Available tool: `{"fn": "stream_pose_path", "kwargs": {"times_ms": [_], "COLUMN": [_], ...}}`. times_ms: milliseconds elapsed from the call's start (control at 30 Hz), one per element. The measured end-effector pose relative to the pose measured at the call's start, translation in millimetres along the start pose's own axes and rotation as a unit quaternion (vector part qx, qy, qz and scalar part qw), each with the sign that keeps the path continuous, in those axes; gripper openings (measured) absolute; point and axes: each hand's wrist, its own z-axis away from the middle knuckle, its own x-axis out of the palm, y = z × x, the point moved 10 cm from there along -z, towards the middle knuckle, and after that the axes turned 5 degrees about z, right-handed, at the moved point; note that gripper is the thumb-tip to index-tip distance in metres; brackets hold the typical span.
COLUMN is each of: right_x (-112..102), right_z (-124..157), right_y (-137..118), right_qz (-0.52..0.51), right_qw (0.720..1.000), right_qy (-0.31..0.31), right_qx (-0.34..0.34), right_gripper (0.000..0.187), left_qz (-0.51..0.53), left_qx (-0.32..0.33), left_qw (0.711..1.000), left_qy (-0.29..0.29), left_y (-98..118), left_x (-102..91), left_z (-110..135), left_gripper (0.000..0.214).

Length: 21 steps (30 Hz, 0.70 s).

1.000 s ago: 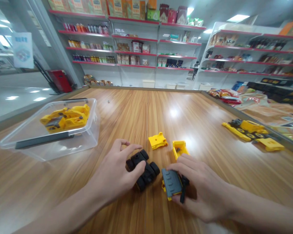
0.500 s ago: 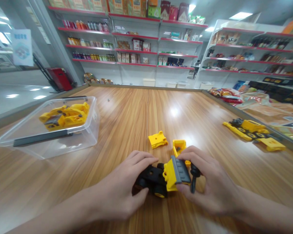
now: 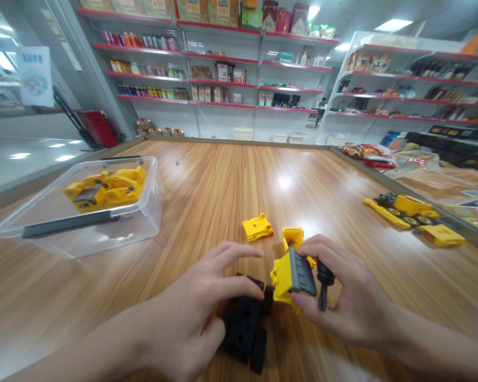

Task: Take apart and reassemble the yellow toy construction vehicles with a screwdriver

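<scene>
My left hand grips a black toy vehicle chassis with black wheels, its index finger lying across the top and its thumb at the near side. The chassis is tilted and partly hidden by the fingers. In my right hand, a yellow toy part with a grey ribbed panel is pinched between thumb and fingertips. A small black screwdriver is tucked in the same hand, its tip pointing down. Just beyond lie a flat yellow piece and a hollow yellow piece, partly covered by the right hand's part.
A clear plastic box with yellow toy parts stands on the left of the wooden table. Toward the right edge rest a yellow toy vehicle and a yellow plate. Stocked shelves line the back.
The chassis has turned and come nearer to me, apart from the yellow-and-grey part. My left index finger has stretched over it. My right hand has shifted slightly right and away from me.
</scene>
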Motion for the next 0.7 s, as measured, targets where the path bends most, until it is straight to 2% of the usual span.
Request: {"fn": "stream_pose_path", "kwargs": {"times_ms": [67,133,367,467,600,700], "right_x": [-0.2,-1.4,-2.0,2.3,10.1,14.3], "right_z": [1.0,1.4,-0.6,-1.0,-0.5,0.3], "right_y": [-0.1,-0.8,-0.8,-2.5,-5.8,-8.4], "right_qz": [-0.002,-0.002,-0.011,-0.018,-0.030,-0.043], "right_qw": [1.000,1.000,1.000,1.000,0.999,0.998], "right_qy": [-0.003,0.000,0.001,-0.009,-0.029,-0.038], "right_qx": [0.004,0.005,0.008,-0.002,-0.009,-0.012], "right_gripper": [0.042,0.040,0.041,0.041,0.038,0.037], "left_qz": [0.001,-0.004,-0.058,-0.057,-0.035,-0.018], "left_qx": [0.025,0.016,-0.075,-0.073,-0.103,-0.102], "left_qw": [0.998,0.997,0.995,0.995,0.994,0.994], "left_qy": [-0.055,-0.081,0.007,0.024,0.011,0.023], "left_y": [6.0,3.2,-18.0,-21.8,-34.4,-36.2], "left_x": [9.9,16.9,5.2,3.5,13.3,19.0], "left_z": [-1.3,-2.6,-5.2,-4.9,-3.1,-2.3], "left_gripper": [0.077,0.074,0.039,0.035,0.034,0.035]}}
